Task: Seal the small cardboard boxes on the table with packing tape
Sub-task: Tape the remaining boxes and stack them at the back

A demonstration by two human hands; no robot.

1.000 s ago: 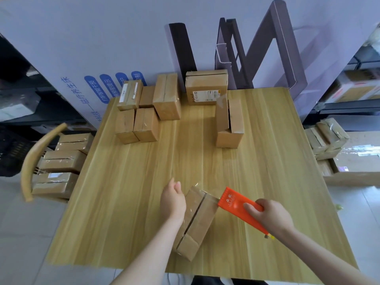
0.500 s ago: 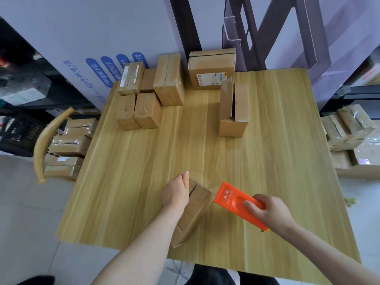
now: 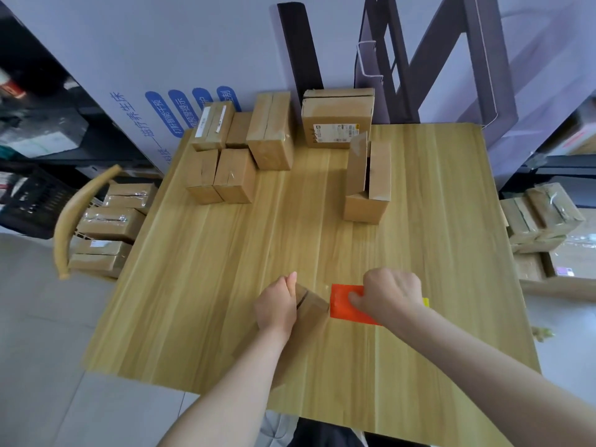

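A wooden table [image 3: 435, 221] fills the view, backed by a large white board [image 3: 161, 43] printed with blue characters. Well beyond the left hand, along the far edge, stands a cluster of closed boxes [image 3: 232, 175]. Beyond the right hand is an open box [image 3: 364, 208] with its flaps standing up. Off the table, out past the left hand, more boxes sit on a chair [image 3: 109, 221].

The small box [image 3: 311, 306] being sealed lies on the near middle of the table, between the two hands, with a dark seam running across its upper face. The left hand [image 3: 277, 304] grips its left side, thumb up along the edge; the other fingers are hidden behind the hand. The right hand [image 3: 390, 295] is curled round an orange tape dispenser [image 3: 345, 304], whose front edge sits right at the box's right side.

The box looks light, so it would likely slide or tip when tape is pulled across it, and it needs steady bracing. Cardboard is stiff at the edges and corners but gives along the flap seam. The best hold is probably on the side walls near a corner, clear of the seam. Faces already taped may be slick.
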